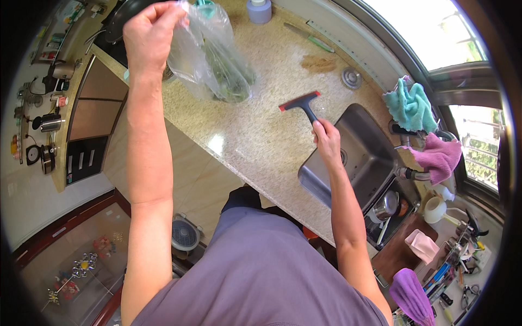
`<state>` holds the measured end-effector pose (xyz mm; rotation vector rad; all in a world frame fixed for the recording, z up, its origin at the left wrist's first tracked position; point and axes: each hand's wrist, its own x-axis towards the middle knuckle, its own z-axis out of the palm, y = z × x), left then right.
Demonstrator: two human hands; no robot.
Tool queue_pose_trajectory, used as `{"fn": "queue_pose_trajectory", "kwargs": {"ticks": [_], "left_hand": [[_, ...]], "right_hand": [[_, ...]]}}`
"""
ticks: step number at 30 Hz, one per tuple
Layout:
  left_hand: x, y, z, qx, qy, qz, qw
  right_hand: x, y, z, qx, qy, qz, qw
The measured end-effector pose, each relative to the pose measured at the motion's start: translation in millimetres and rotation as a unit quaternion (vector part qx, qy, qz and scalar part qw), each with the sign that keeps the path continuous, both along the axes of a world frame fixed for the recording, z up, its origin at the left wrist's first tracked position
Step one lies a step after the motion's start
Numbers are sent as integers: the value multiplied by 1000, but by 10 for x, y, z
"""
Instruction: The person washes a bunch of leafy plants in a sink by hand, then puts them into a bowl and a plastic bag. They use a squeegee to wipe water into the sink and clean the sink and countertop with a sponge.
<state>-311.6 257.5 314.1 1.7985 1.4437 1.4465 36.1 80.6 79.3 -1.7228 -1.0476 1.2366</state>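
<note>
My left hand (157, 36) grips the gathered top of a clear plastic bag (187, 53). Green leafy vegetables (228, 77) show through the lower part of the bag, above the speckled stone countertop (253, 126); whether its bottom touches the stone I cannot tell. In my right hand (327, 140) is the handle of a squeegee (304, 105) with a dark body and a red blade edge. Its head points away from me over the counter, left of the stainless steel sink (352, 150). My right forearm crosses the sink's near left part.
A knife with a green handle (320, 44), a brown patch (319, 64) and a metal sink strainer (351, 77) lie near the window side. A lilac container (259, 10) stands at the back. Cloths hang around the faucet, including a teal one (414, 104). A black pan (122, 20) sits far left.
</note>
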Motion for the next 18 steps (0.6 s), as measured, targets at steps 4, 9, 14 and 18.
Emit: {"fn": "queue_pose_trajectory", "kwargs": {"ticks": [4,9,14,18], "left_hand": [[313,-47,719,23,18,-8,1000],[534,57,1099,79,-93,-79,989],[817,281,1149,39,-86,-56,994],[813,321,824,-19,-89,-60,994]], "right_hand": [[-388,522,-72,55,-58,70,994],[-1115,1207,-131,46,-98,165,980],[-1502,1685,-417,53,-129,194,971],[-1086,1323,-479,7,-141,199,970]]}}
